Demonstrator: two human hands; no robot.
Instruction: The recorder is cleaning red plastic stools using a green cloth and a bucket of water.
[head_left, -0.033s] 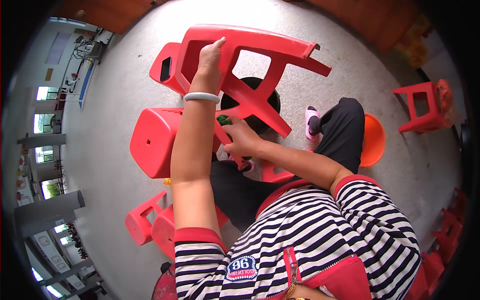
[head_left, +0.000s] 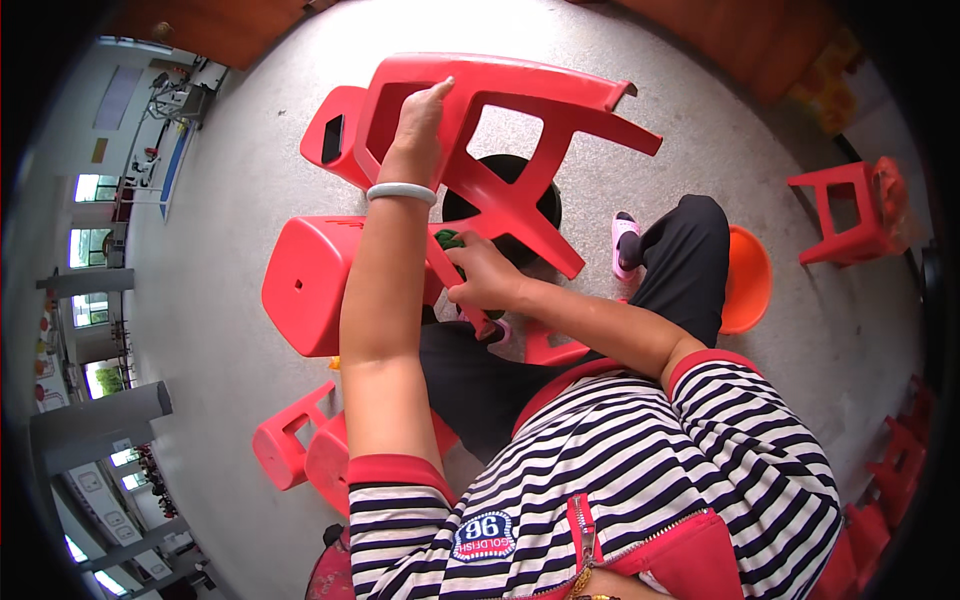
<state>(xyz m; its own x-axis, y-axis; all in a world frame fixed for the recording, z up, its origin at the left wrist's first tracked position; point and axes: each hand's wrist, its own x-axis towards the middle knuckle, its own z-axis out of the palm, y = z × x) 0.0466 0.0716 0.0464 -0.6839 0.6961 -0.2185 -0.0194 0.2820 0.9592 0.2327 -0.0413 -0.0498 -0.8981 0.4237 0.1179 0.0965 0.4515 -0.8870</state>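
A red plastic stool (head_left: pixel 500 200) is tipped on its side in front of me, its legs pointing right and toward me. My left hand (head_left: pixel 421 122) grips it near the seat end, thumb raised and the other fingers mostly hidden. A pale bangle (head_left: pixel 403 192) circles that wrist. Against the stool's nearest leg, my right hand (head_left: pixel 488 277) is closed around a bunched green cloth (head_left: pixel 447 239), of which only a small part shows. Behind the tipped stool, partly covered by it, stands a dark round container (head_left: pixel 548 208).
Close on the left are more red stools (head_left: pixel 310 285), another beyond them (head_left: pixel 345 140), and others lower left (head_left: pixel 283 447). An orange basin (head_left: pixel 748 280) sits right of my knee. Farther right stands a red stool (head_left: pixel 845 215), with stacked red stools (head_left: pixel 895 465) at the lower right edge.
The tipped stool has turned very slightly, its far left edge a little lower. Both hands keep their places and their hold.
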